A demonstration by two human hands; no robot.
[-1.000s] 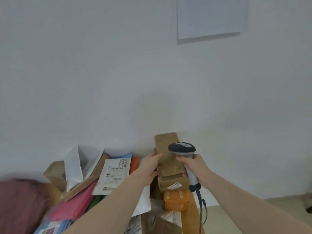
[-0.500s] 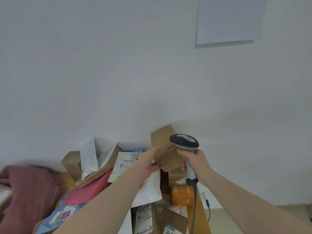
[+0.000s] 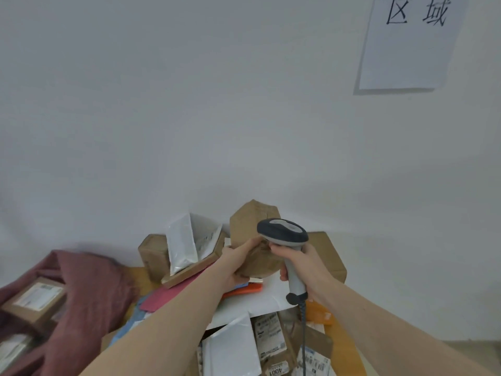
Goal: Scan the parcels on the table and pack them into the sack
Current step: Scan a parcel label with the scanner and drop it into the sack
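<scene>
Holding a crumpled brown paper parcel (image 3: 253, 240) above the heap, the left hand (image 3: 235, 263) has its fingers curled along the parcel's near side and its thumb beneath, so that grip is clamped on the parcel. The right hand (image 3: 303, 270) is wrapped round the pale handle of a barcode scanner (image 3: 284, 237), its grip clamped there, with the scanner's dark grey head touching or just beside the parcel's right face. A dark cable (image 3: 303, 335) hangs from the scanner's base down over the parcels below.

Beneath the hands the tabletop (image 3: 348, 356) is piled with parcels; its wooden surface shows at the right edge. A large white mailer (image 3: 260, 299) lies under the lifted parcel, with an orange strip (image 3: 244, 290) and a pink envelope (image 3: 168, 297) tucked beside it. Toward the far edge a silver-white plastic mailer (image 3: 181, 245) stands tilted against a brown cardboard box (image 3: 153, 253), and another cardboard box (image 3: 329, 256) sits behind the right hand. Near the front edge lie a white padded mailer (image 3: 233, 348) and boxes with printed labels (image 3: 269, 332). An orange parcel (image 3: 318, 313) lies by the right wrist.

At the left a dark red cloth sack (image 3: 86, 302) slumps open, with a labelled cardboard box (image 3: 32, 302) resting in its folds. A paper sign (image 3: 409, 42) with two handwritten characters hangs on the white wall.
</scene>
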